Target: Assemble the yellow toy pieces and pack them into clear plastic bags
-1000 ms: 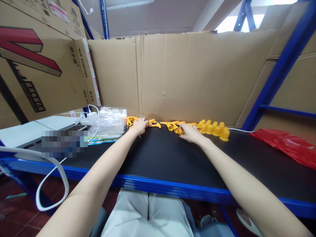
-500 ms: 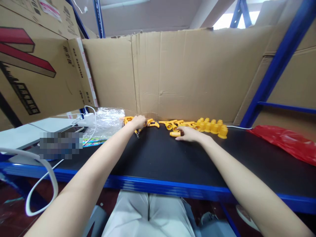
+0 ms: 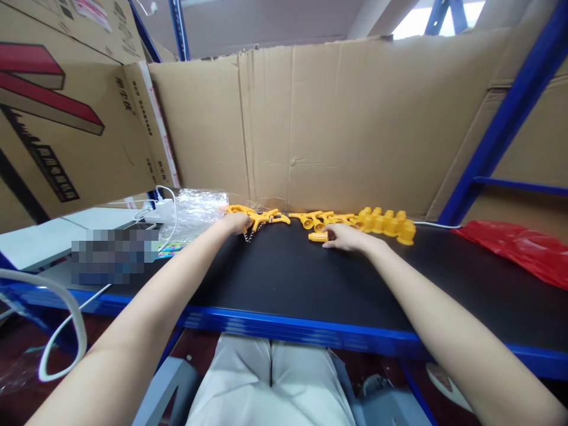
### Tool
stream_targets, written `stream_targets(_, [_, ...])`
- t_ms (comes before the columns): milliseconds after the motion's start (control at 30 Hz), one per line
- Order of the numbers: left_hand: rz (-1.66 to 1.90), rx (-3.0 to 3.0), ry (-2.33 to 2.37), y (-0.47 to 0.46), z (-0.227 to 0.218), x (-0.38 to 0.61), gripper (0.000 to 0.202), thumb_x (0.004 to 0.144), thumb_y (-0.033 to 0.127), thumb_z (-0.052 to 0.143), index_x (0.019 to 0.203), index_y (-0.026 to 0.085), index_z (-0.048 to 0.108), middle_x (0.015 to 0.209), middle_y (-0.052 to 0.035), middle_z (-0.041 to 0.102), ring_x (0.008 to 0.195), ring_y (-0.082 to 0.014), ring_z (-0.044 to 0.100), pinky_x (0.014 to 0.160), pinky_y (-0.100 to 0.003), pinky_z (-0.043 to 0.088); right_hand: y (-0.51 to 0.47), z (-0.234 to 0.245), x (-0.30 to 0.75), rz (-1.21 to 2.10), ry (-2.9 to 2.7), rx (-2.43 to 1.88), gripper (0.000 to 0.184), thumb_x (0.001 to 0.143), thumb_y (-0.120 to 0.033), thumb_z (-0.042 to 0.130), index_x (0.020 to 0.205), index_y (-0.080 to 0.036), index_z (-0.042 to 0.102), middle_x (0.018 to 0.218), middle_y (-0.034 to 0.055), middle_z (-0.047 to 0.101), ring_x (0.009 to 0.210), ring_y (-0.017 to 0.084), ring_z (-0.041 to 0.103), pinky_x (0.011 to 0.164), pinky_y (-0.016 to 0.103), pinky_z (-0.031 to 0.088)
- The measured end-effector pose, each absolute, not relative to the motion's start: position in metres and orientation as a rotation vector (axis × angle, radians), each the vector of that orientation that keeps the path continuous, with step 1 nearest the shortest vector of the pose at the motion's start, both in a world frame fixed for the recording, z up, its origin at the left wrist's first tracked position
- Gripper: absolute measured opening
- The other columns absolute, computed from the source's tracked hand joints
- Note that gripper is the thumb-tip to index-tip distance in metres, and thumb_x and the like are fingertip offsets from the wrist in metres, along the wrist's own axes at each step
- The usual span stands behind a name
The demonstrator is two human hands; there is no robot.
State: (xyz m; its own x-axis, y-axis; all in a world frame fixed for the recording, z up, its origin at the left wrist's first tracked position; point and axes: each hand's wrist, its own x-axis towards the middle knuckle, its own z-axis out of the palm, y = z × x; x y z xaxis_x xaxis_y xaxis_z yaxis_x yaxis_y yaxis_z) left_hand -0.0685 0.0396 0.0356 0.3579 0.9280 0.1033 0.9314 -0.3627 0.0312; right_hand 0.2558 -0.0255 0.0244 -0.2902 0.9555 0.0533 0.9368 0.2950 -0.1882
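Both arms reach to the far edge of a black shelf top [image 3: 284,278]. My left hand [image 3: 234,222] is closed around a yellow antler-shaped plastic piece [image 3: 266,218]; a small metal chain [image 3: 247,235] hangs under it. My right hand [image 3: 344,236] rests on the surface with its fingertips pinching a small yellow tube-shaped part [image 3: 318,236]. More yellow branched pieces [image 3: 322,218] lie just behind that hand. A row of yellow cap-like parts [image 3: 388,223] stands to the right, along the cardboard wall.
A cardboard sheet [image 3: 337,124] walls off the back. Clear plastic bags [image 3: 195,210], a white charger and cable [image 3: 162,210] lie at the left. A red plastic bag [image 3: 517,248] lies at the right. Blue rack posts [image 3: 501,124] frame the shelf.
My right hand has drawn back from the yellow row toward me, bringing a small yellow tube onto the open black surface. My left hand shifted slightly left over the antler pieces.
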Motion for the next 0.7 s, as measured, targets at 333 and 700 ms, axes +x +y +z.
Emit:
stream_targets(333, [-0.509,-2.609,-1.597,0.036,0.060,-0.064,0.030,0.065,0.011,0.046,0.092,0.018,0.057,0.080,-0.0033,0.060,0.071,-0.0141,0.053,0.061,-0.022,0.037,-0.021,0.020,0.255,0.108,-2.367,-1.704,0.041,0.070,-0.029,0.063,0.107,-0.015,0.054,0.088,0.0069,0.063,0.076,0.018,0.058,0.064,0.026,0.042])
stream_targets(700, [-0.952,-2.611,-1.393,-0.006,0.041,-0.011,0.024,0.075,0.026,0.048,0.097,0.018,0.053,0.094,-0.0072,0.058,0.089,-0.0183,0.053,0.079,-0.031,0.041,-0.018,0.016,0.248,-0.067,-2.306,-1.517,0.039,0.072,-0.032,0.062,0.107,-0.018,0.055,0.090,0.0063,0.063,0.081,0.019,0.059,0.074,0.030,0.043])
